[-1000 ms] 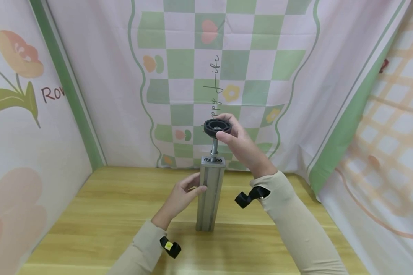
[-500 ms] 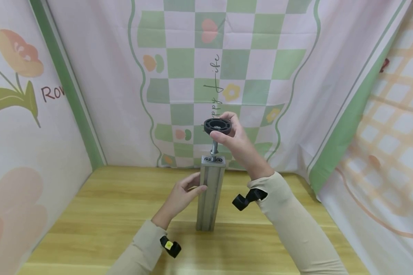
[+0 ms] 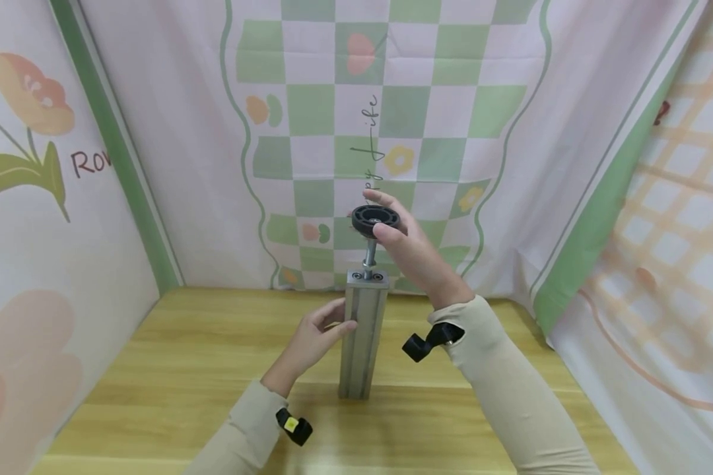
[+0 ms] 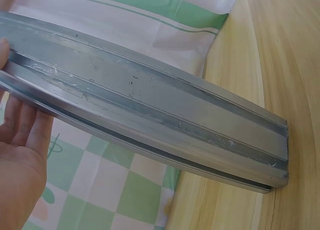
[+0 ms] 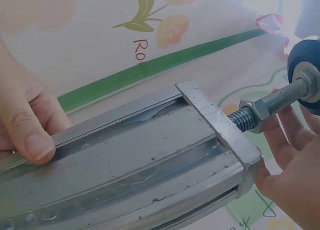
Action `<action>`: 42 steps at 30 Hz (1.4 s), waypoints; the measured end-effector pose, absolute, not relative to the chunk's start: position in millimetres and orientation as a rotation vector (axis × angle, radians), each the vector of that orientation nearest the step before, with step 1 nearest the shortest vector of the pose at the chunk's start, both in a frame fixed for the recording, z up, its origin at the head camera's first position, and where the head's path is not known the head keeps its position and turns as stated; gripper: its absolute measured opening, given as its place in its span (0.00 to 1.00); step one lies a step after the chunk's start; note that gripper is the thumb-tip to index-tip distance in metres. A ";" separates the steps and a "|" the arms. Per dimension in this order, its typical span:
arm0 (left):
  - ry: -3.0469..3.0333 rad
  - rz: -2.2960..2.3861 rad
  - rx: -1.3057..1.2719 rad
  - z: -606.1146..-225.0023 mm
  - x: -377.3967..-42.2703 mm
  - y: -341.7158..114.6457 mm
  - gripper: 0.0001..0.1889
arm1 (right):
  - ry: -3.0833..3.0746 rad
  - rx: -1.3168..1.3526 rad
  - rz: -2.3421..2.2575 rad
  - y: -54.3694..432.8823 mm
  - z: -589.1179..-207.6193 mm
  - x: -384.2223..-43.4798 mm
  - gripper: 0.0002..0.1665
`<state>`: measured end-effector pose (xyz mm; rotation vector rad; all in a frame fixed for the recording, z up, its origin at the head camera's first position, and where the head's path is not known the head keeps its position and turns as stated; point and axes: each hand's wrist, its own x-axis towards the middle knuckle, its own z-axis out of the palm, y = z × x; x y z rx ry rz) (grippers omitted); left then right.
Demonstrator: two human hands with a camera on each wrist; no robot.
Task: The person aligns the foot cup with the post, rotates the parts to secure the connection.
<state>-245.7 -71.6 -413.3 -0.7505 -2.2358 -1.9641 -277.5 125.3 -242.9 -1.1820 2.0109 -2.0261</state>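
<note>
An aluminium profile point(image 3: 359, 349) stands upright on the table, an end plate point(image 5: 217, 122) across its top. From the plate rises a threaded rod point(image 5: 287, 100) with a hex nut point(image 5: 254, 115) low on it. The rod bears a round black levelling foot point(image 3: 365, 228), cupped side up. My left hand point(image 3: 311, 338) grips the profile's upper left side, thumb in front and fingers behind. At the foot's right edge, my right hand point(image 3: 418, 254) holds the rim between thumb and fingers, with one finger stretched out behind it. The right wrist view cuts off the foot.
The wooden table point(image 3: 214, 349) spreads around the profile. Behind it hangs a green and white checked curtain point(image 3: 311, 109), with printed cloth walls on the left and right. Each wrist carries a black camera mount point(image 3: 294, 425).
My right hand's thumb and fingers have shifted back and forth round the foot's rim, and one finger now reaches further out. My left hand and the profile stay where they were.
</note>
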 end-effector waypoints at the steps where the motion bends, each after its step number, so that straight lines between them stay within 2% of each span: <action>1: -2.238 -1.963 -0.751 -413.9 -246.0 -71.5 0.24 | 1.972 -1.197 -2.030 125.2 -243.3 -278.4 0.52; 5: -2.238 -1.966 -0.754 -414.9 -246.7 -71.2 0.24 | 1.797 -1.242 -2.050 124.7 -244.8 -281.3 0.67; 9: -2.230 -1.974 -0.757 -414.6 -246.1 -71.2 0.24 | 1.709 -1.233 -2.061 124.1 -244.9 -282.7 0.69; 23: -2.231 -1.969 -0.749 -413.5 -244.3 -71.8 0.25 | 1.599 -1.214 -2.055 126.8 -248.7 -286.4 0.62; 30: -2.234 -1.973 -0.743 -415.9 -245.8 -71.4 0.25 | 1.579 -1.213 -2.079 127.1 -249.1 -286.2 0.52; 42: -2.220 -1.977 -0.757 -414.2 -244.8 -71.7 0.25 | 1.689 -1.238 -2.119 125.9 -246.9 -283.6 0.56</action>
